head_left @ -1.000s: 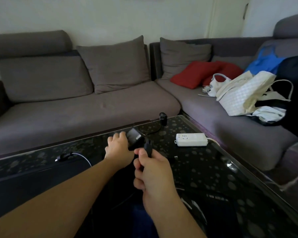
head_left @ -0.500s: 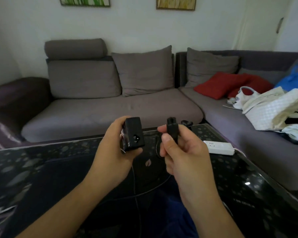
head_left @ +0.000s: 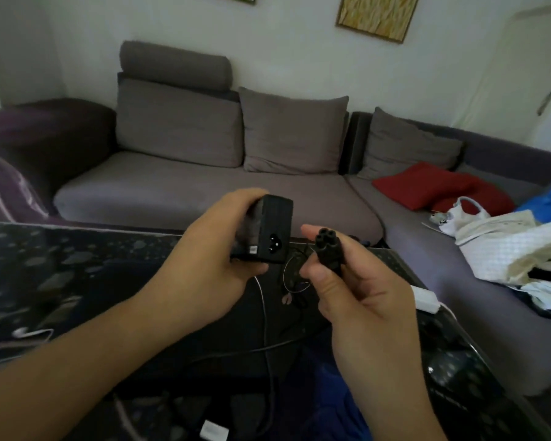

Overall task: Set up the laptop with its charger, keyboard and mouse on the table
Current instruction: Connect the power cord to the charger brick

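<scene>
Left hand grips charger brick, fingers curled over its top, thumb under; the brick's socket face points toward the right hand. Right hand pinches cloverleaf power plug between thumb and curled fingers, its three-hole end up and close beside the brick, not inserted. Thin cable hangs below the left hand, down to the dark glass table under both hands. White power strip lies on the table just right of the right hand, partly hidden. Beyond the hands: grey sofa, red cushion; white bags far right
</scene>
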`<state>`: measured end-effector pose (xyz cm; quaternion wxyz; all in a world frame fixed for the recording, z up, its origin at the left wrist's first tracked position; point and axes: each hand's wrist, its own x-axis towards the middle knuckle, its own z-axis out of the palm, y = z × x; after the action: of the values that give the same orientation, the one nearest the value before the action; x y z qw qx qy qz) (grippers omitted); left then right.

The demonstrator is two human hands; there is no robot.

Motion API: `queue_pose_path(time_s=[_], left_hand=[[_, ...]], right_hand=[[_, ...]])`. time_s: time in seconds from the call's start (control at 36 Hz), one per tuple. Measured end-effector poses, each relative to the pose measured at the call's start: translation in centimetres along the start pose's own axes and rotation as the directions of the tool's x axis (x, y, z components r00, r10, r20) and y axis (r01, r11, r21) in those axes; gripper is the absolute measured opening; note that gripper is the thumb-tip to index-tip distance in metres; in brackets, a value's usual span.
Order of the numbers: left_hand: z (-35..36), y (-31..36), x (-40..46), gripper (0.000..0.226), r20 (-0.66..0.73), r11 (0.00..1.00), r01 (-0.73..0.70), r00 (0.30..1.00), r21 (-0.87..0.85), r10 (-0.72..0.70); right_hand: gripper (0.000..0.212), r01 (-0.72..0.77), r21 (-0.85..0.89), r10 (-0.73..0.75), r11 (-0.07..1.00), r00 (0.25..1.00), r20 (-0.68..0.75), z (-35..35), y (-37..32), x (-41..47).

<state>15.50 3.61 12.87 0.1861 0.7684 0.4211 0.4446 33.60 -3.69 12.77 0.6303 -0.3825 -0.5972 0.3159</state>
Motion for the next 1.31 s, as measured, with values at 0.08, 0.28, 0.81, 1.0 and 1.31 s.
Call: queue_pose_path(time_s=[0.08,0.28,0.81,1.0,1.31], left_hand=[[-1.0,0.2,0.1,0.078,0.063,0.987,-0.104,0.993,0.122,0.097],[-1.9,1.4,1.3,0.08,0.086,0.974,-0.104,0.992,0.201,0.088],[4.9,-0.9,-2.2,0.081,-0.168,0.994,0.101,0.98,-0.044,-0.107],[4.1,-2.1,-1.0,0.081,-0.179,0.999,0.034,0.983,0.033,-0.028],[2.1,-2.4,-0.8,0.077,-0.202,0.982,-0.059,0.975,0.179,0.095]], right_hand=[[0.059,0.01,0.033,-0.01,0.999,1.0,0.001,0.5,-0.7,-0.1],[0.042,-0.029,-0.008,0.028,1.0,0.998,-0.059,0.0,-0.8,-0.3],[0.034,-0.12,-0.28,0.078,0.952,0.985,-0.157,-0.3,1.8,-1.2],[0.035,-0.242,-0.197,0.222,0.95,0.968,-0.118,0.3,2.5,-1.1],[0.042,-0.295,-0.201,0.287,0.934,0.955,-0.071,1.9,2.1,-1.3]])
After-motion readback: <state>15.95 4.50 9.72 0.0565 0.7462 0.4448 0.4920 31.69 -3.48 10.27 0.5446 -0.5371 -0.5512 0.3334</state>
